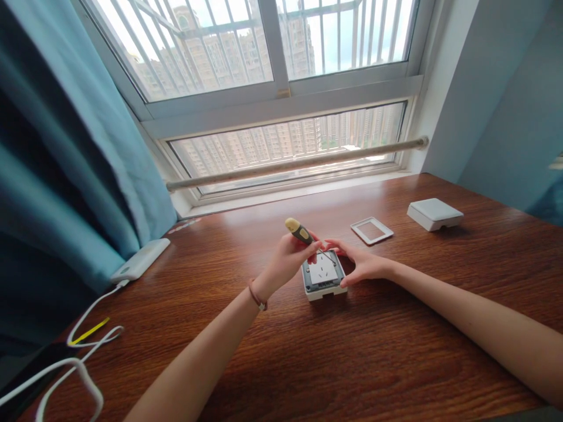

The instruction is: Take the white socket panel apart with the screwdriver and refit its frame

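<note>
A wall socket (323, 275) with a white face and grey surround lies flat on the wooden table (308, 351). My left hand (288, 258) is closed round a small screwdriver (299, 232) with a yellow and dark handle, its thin shaft slanting down towards the socket's far right corner. My right hand (363, 264) curls round the socket's right side, thumb at the near edge and fingers at the far edge, steadying it.
A white square frame (372, 230) and a white box-shaped socket part (434, 213) lie further back on the right. A white power bank (141, 259) with white cables (83, 346) sits at the left by the blue curtain (65, 164). The window sill runs behind.
</note>
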### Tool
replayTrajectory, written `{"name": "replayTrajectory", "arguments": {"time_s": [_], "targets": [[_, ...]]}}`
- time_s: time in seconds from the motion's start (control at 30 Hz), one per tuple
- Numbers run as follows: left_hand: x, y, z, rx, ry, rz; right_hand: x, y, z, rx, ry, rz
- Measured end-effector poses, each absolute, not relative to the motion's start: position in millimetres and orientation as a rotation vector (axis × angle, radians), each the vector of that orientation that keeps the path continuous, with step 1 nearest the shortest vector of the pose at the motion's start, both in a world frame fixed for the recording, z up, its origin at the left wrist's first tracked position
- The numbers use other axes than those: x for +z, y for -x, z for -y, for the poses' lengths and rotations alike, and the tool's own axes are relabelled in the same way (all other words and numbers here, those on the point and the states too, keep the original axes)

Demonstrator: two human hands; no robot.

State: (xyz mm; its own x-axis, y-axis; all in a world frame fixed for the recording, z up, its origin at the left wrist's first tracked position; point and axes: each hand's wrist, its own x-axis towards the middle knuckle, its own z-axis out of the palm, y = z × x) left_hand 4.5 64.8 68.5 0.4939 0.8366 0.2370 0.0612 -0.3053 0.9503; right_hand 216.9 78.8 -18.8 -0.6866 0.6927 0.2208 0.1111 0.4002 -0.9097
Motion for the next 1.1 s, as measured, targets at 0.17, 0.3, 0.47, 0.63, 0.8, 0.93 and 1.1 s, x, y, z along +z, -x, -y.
{"name": "replayTrajectory", "arguments": {"time_s": [0.17,0.3,0.47,0.63,0.8,0.93,1.1], "targets": [[72,-6,-61,0.919,-1.766,-0.786,-20,-217,-79,1.273,0.711,2.07],[72,-7,-60,0.922,-1.775,-0.797,-19,-217,-78,1.288,0.716,2.069],[70,-8,-60,0.949,-1.725,-0.79,-16,-216,-77,1.288,0.739,2.068],[76,-8,-55,0.82,-1.642,-0.682,-10,-214,-75,1.305,0.644,2.074],[69,-7,-58,0.902,-1.678,-0.834,-13,-216,-74,1.266,0.717,2.081],[57,-8,-62,1.096,-1.812,-1.049,-18,-217,-76,1.263,0.753,2.079],[59,-12,-60,1.105,-1.685,-0.933,-16,-216,-76,1.285,0.749,2.072]]}}
